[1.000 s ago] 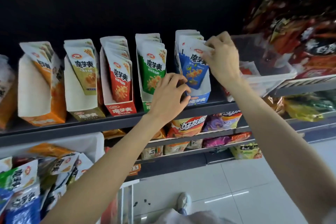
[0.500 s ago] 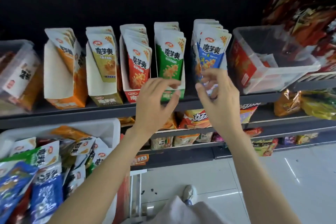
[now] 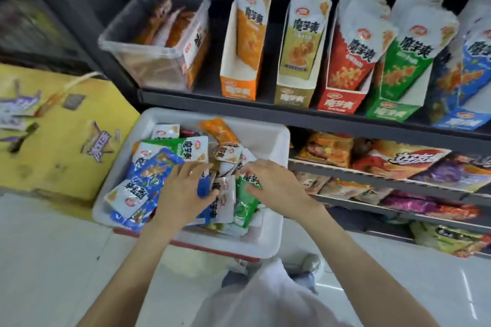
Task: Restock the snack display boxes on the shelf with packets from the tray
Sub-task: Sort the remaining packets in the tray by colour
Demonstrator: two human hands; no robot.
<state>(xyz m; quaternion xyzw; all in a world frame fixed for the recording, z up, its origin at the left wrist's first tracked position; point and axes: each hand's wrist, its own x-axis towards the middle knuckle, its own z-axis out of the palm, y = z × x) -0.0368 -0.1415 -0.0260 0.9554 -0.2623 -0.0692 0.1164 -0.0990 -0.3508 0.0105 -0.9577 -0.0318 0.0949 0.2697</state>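
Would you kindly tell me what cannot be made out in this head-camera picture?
- Left hand and right hand: fingertips buried among packets in the white plastic tray, so the grip is unclear.
- Blue cardboard display box: cut off by the right edge.
- Clear plastic bin on the shelf: its contents are motion-blurred.
- Packets beneath both hands: hidden.

Both forearms bare to the lower frame edge — no sleeves, watch or bracelet in view. Left hand (image 3: 183, 191): a thin ring on one finger, small and blurred. Right hand (image 3: 276, 183): no ring seen. White garment (image 3: 265, 297) over the torso, loose and softly creased. Below its hem, blue trousers (image 3: 303, 280) — a light grey-white shoe (image 3: 310, 263) beside them.
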